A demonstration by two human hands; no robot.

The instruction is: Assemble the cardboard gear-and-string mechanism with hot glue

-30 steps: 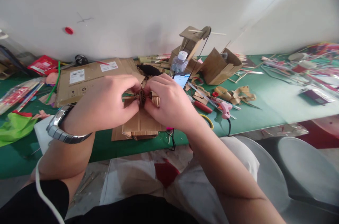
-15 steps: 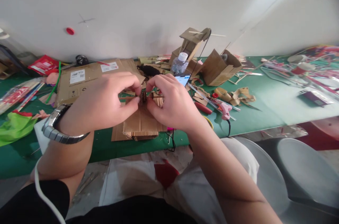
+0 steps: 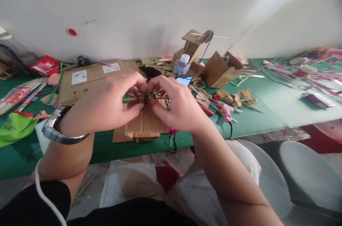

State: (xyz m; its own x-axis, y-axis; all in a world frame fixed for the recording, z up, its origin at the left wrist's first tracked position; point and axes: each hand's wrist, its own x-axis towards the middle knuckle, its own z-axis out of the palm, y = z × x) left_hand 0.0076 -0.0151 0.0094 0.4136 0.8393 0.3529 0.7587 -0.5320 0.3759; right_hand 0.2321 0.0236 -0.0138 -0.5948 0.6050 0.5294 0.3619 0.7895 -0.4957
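My left hand (image 3: 107, 103) and my right hand (image 3: 176, 105) meet above the green table, both pinching a small brown cardboard wheel (image 3: 144, 98) threaded on a thin wooden stick. Thumbs and forefingers press on it from either side. A metal watch sits on my left wrist. Beneath the hands lies a stack of corrugated cardboard pieces (image 3: 143, 124). Most of the wheel is hidden by my fingertips.
A flat cardboard box (image 3: 91, 76) lies behind my left hand. A water bottle (image 3: 182, 65), a lit phone (image 3: 184, 80), cardboard models (image 3: 223, 67), a pink glue gun (image 3: 227, 112) and scraps crowd the table's right. White chairs (image 3: 307, 172) stand at lower right.
My fingers have shifted slightly on the small wheel, the right hand's fingers spreading a little. The hands stay in the same place.
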